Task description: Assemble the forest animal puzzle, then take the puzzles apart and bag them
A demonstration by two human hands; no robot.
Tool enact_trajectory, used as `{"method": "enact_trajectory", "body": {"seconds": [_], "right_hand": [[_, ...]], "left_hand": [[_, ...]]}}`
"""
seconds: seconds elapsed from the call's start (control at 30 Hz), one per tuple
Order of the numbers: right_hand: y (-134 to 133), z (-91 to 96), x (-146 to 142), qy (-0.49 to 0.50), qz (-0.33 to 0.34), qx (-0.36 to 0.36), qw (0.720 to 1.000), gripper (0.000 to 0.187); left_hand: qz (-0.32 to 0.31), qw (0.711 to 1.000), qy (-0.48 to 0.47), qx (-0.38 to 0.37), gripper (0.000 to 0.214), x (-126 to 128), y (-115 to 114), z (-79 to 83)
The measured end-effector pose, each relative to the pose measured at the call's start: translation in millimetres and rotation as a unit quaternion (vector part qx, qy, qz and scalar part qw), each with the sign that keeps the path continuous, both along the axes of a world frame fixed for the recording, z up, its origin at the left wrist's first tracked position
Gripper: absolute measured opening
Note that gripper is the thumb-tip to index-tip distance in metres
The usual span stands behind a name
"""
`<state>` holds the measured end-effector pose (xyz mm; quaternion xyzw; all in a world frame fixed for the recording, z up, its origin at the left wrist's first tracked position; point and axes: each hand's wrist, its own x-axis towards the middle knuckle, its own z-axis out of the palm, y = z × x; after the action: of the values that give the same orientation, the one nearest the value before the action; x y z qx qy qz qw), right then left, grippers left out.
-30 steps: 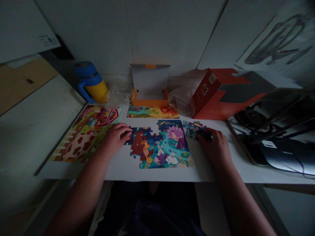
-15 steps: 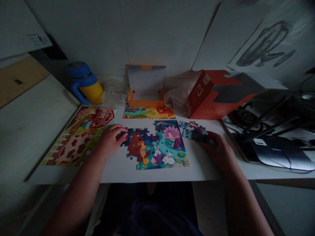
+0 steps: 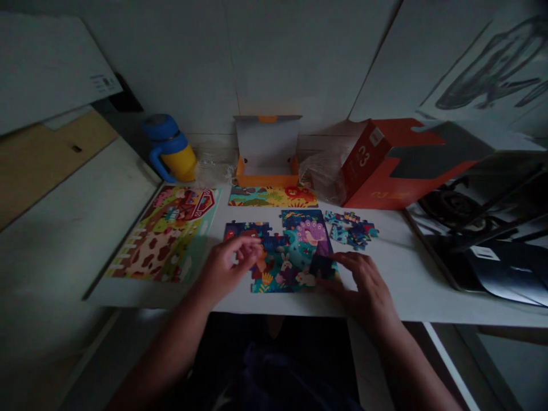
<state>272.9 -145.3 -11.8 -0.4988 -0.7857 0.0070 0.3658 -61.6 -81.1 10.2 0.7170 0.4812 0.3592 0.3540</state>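
Observation:
On the white table lies a partly joined jigsaw puzzle (image 3: 295, 242), showing rabbits, a peacock and other animals on teal and dark blue. My right hand (image 3: 363, 282) grips a dark puzzle piece (image 3: 321, 266) between thumb and fingers, over the puzzle's lower right part. Above the puzzle's left part hovers my left hand (image 3: 229, 265), its fingers loosely curled and slightly blurred. Nothing shows between its thumb and fingers, and it covers part of the bear picture. A heap of loose puzzle pieces (image 3: 351, 229) lies just right of the puzzle.
A farm puzzle (image 3: 166, 237) lies at the left, and a yellow jungle puzzle (image 3: 274, 196) at the back. Behind stand a blue and yellow jug (image 3: 171, 151), an open orange box (image 3: 268, 179), crumpled clear plastic (image 3: 323, 174) and a red box (image 3: 372, 185). Black equipment (image 3: 492, 251) fills the right side.
My right hand has moved left from the loose pieces to the puzzle with a piece. My left hand has shifted right, over the puzzle's left part. The camera view has turned slightly left.

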Motion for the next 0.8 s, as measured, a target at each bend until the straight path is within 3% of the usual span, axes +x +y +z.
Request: {"method": "enact_trajectory", "body": {"seconds": [0.1,0.17,0.27,0.4,0.53,0.67,0.8], "right_hand": [[-11,5.2,-33,0.013,0.083,-0.001,0.997,0.054],[-14,5.4,-46,0.015,0.109,-0.014,0.994,0.054],[-12,1.6,-50,0.006,0.119,-0.04,0.992,0.053],[-6,-6.6,-46,-0.005,0.087,-0.064,0.994,0.052],[-2,-13.1,-48,-0.024,0.052,-0.09,0.994,0.047],[0,-17.9,-52,-0.053,0.035,-0.101,0.993,0.04],[1,-21.4,-52,-0.056,0.024,-0.103,0.993,0.037]], "left_hand": [[-0.09,0.986,-0.075,-0.12,0.036,34,-34,0.1],[-0.083,0.979,-0.108,-0.153,0.028,47,-45,-3.6],[-0.037,0.977,-0.135,-0.162,0.021,47,-43,-11.0],[0.022,0.983,-0.121,-0.14,0.027,18,-13,-15.1],[0.099,0.992,-0.064,-0.05,0.036,-23,38,-11.2],[0.095,0.994,0.055,0.012,0.033,-57,92,-11.7],[0.081,0.99,0.114,0.019,0.03,-71,118,-21.2]]}}
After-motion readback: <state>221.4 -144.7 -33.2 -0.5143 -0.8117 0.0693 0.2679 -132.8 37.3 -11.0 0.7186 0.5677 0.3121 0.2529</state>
